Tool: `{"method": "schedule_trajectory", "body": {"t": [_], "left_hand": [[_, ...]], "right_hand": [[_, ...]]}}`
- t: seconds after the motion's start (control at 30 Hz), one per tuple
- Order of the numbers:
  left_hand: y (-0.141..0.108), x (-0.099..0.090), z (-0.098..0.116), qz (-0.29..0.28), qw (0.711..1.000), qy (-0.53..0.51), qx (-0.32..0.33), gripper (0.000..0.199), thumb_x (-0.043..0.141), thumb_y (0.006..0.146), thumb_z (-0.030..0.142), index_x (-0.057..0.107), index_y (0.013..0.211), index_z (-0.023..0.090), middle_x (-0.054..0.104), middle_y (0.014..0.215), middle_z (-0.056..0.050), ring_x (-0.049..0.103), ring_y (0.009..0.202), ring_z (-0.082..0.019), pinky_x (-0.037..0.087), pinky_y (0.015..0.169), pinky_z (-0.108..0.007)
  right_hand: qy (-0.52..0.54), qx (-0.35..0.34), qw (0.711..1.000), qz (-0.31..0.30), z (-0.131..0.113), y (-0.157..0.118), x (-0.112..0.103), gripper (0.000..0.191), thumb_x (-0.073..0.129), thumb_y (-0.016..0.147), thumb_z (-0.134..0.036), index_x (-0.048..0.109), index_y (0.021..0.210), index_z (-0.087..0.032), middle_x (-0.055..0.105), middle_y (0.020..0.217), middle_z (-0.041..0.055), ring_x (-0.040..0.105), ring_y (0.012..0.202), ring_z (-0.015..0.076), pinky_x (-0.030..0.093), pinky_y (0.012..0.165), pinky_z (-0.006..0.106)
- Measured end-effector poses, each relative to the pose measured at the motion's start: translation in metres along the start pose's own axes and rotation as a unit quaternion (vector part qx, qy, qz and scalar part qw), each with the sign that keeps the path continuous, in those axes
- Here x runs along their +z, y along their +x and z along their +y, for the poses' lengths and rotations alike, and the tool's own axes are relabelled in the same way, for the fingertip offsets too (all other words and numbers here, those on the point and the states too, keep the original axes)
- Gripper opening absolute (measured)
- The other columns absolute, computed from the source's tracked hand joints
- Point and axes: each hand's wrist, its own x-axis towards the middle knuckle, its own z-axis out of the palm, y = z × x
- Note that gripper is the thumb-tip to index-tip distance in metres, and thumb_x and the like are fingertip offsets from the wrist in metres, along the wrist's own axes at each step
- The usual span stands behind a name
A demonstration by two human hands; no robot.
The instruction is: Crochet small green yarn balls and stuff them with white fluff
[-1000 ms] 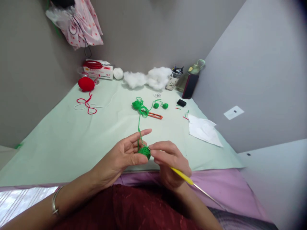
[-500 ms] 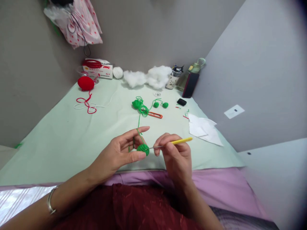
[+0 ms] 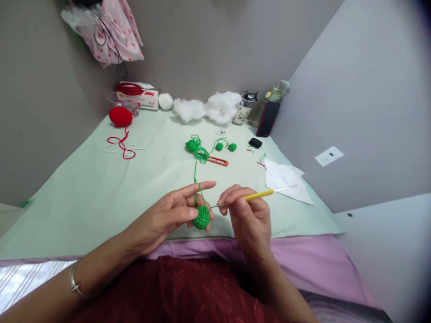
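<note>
Between thumb and fingers, my left hand (image 3: 175, 211) pinches a small round green crochet piece (image 3: 201, 218). Its index finger is stretched out, with green yarn (image 3: 195, 172) running over it from the piece back to a loose green yarn ball (image 3: 192, 146). My right hand (image 3: 249, 213) is closed around a crochet hook (image 3: 258, 195) with a yellow grip. The hook's thin metal tip points left and reaches the upper right edge of the green piece. Whether the tip sits inside a stitch is too small to tell.
Beyond my hands lie an orange cutter (image 3: 218, 161) and small green crocheted balls (image 3: 232, 147). A red yarn ball (image 3: 120, 116) is at left, white stuffing (image 3: 222, 107) along the back. White paper (image 3: 286, 179), a black case (image 3: 255, 143) and a leaning phone (image 3: 268, 119) are at right.
My left hand has turned the green piece so more of its rounded face shows, and its thumb now lies higher. The right hand and hook have shifted slightly to the right.
</note>
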Motion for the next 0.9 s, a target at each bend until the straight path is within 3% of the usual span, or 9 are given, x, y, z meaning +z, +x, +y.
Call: {"method": "schedule_trajectory", "body": {"t": [0.1,0.2,0.33,0.43,0.57,0.7,0.9], "left_hand": [[0.001,-0.004,0.001,-0.027,1.0,-0.015,-0.002,0.05,0.068,0.087,0.025,0.065,0.137,0.023,0.065,0.094,-0.002,0.065,0.085,-0.016,0.048,0.08,-0.029],[0.0,-0.006,0.001,-0.013,1.0,0.017,0.002,0.049,0.072,0.087,0.028,0.067,0.136,0.025,0.064,0.094,-0.002,0.064,0.086,-0.015,0.048,0.083,-0.029],[-0.001,-0.005,0.001,0.048,0.993,0.108,0.005,0.064,0.083,0.08,0.025,0.062,0.14,0.033,0.065,0.104,-0.002,0.062,0.101,-0.018,0.046,0.096,-0.032],[0.0,-0.002,0.002,0.072,0.986,0.152,0.015,0.073,0.088,0.074,0.026,0.06,0.141,0.034,0.062,0.101,0.0,0.06,0.1,-0.018,0.045,0.098,-0.034],[0.001,0.003,0.003,0.096,0.974,0.201,0.037,0.083,0.09,0.072,0.029,0.054,0.147,0.034,0.055,0.092,0.003,0.058,0.096,-0.015,0.04,0.105,-0.033],[-0.001,0.006,0.004,0.134,0.959,0.245,0.059,0.085,0.09,0.071,0.03,0.054,0.147,0.038,0.052,0.092,0.005,0.055,0.092,-0.013,0.041,0.1,-0.03],[-0.003,0.005,0.006,0.135,0.953,0.262,0.074,0.079,0.091,0.07,0.029,0.059,0.142,0.034,0.058,0.096,0.003,0.054,0.094,-0.015,0.042,0.098,-0.031]], "right_hand": [[0.043,0.047,0.998,0.024,-0.003,0.003,0.001,0.019,0.064,0.098,-0.028,0.076,0.085,-0.02,0.068,0.076,0.0022,0.059,0.065,0.012,0.047,0.061,0.025],[0.073,0.074,0.994,0.016,-0.004,0.004,0.001,0.02,0.065,0.098,-0.031,0.075,0.084,-0.021,0.067,0.074,0.0011,0.057,0.061,0.011,0.045,0.059,0.025],[-0.008,0.005,0.999,-0.033,0.0,0.0,0.003,0.015,0.065,0.098,-0.029,0.079,0.094,-0.026,0.073,0.085,0.0037,0.064,0.074,0.0151,0.051,0.066,0.029],[-0.109,-0.046,0.991,-0.055,0.001,-0.003,0.006,0.016,0.065,0.098,-0.027,0.081,0.102,-0.028,0.077,0.098,0.0061,0.068,0.093,0.02,0.056,0.079,0.035],[-0.139,-0.063,0.986,-0.068,0.001,-0.003,0.008,0.017,0.065,0.098,-0.028,0.08,0.104,-0.03,0.079,0.097,0.0048,0.07,0.095,0.0211,0.058,0.083,0.039],[-0.095,-0.04,0.994,-0.044,0.005,-0.002,0.007,0.016,0.064,0.099,-0.03,0.079,0.1,-0.029,0.079,0.094,0.0037,0.069,0.084,0.0181,0.056,0.073,0.034],[0.006,0.015,1.0,-0.018,0.008,0.0,0.007,0.014,0.064,0.099,-0.029,0.077,0.096,-0.026,0.079,0.093,0.0032,0.064,0.072,0.0138,0.052,0.067,0.029]]}}
